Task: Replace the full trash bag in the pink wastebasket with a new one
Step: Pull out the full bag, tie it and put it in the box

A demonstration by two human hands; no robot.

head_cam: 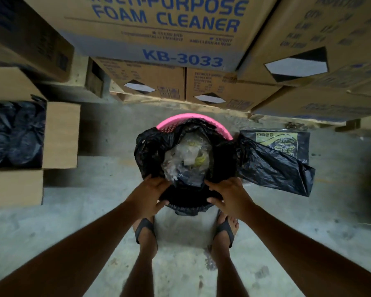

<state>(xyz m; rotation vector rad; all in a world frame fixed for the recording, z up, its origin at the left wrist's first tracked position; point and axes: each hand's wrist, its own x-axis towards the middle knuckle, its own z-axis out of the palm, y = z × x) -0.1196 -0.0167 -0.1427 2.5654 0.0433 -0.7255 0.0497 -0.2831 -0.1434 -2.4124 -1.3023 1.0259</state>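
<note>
Trash bag [186, 155], black and full, sits in the pink wastebasket [221, 125] directly ahead of both hands. Left hand [150, 194] and right hand [227, 196] each close on its near rim, equally near. Clear plastic scraps [186, 155] fill it. Beyond, a bag pack [276, 142] lies on the floor [94, 211].

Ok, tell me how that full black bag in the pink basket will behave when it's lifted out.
The black bag looks thin and crinkled, so probably floppy and liable to stretch or tear. Its contents seem mostly clear plastic wrappers, so likely light. Both the left hand and right hand grip its near edge.
</note>
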